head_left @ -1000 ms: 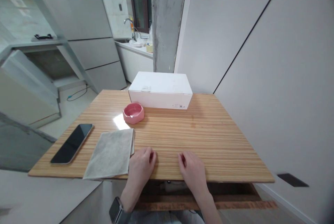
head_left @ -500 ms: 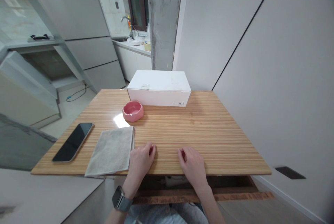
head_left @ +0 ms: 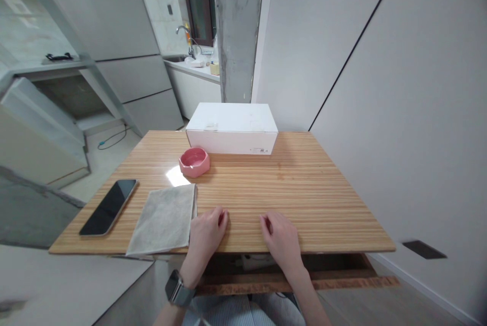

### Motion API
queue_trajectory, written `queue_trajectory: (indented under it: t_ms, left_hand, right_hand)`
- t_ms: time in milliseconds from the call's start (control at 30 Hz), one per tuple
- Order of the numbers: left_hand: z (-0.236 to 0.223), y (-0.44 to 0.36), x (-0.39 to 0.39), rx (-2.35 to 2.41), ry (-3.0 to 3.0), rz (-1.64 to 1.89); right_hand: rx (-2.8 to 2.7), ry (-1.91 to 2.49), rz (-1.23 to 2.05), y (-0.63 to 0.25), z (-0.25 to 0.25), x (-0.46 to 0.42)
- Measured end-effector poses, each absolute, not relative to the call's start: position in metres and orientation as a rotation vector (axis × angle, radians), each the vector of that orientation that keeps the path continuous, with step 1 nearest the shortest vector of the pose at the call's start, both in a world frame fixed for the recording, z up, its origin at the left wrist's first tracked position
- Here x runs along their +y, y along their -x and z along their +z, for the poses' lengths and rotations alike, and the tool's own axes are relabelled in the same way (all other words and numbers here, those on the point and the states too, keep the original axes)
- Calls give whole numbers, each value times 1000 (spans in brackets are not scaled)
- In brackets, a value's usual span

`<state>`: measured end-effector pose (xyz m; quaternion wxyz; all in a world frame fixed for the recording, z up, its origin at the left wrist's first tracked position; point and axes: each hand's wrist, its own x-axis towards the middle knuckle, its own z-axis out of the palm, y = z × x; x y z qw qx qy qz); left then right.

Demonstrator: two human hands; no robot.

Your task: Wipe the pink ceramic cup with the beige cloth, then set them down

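My left hand [head_left: 208, 229] rests on the table near its front edge, fingers curled in and nothing seen in them. Just left of it lies a folded grey cloth [head_left: 163, 219], its right edge close to the wrist. My right hand [head_left: 281, 237] sits a little way to the right, also loosely closed, with no object showing. Further back, a pink faceted ashtray [head_left: 194, 163] stands in front of a white box [head_left: 233, 141]. A black-screened smartphone [head_left: 109, 208] lies flat to the left of the cloth.
The wood-grain table [head_left: 304, 184] meets a white wall [head_left: 399, 113] region on the right. Below its front edge, an open drawer [head_left: 338, 283] juts toward my lap. A smartwatch [head_left: 178, 288] is on my left wrist. Behind are a concrete pillar [head_left: 239, 32] and a sink faucet [head_left: 186, 34].
The view has shifted very slightly. Both hands and the things on the table stay where they were.
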<state>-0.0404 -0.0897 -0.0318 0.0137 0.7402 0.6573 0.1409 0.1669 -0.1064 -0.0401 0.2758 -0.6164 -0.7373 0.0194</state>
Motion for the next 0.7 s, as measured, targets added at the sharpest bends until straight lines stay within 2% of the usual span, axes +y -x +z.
queue_trajectory:
  t_ms: [700]
  left_hand:
    - [-33, 41, -93, 2008, -2305, 493]
  right_hand:
    - [-1989, 1670, 50, -167, -39, -107]
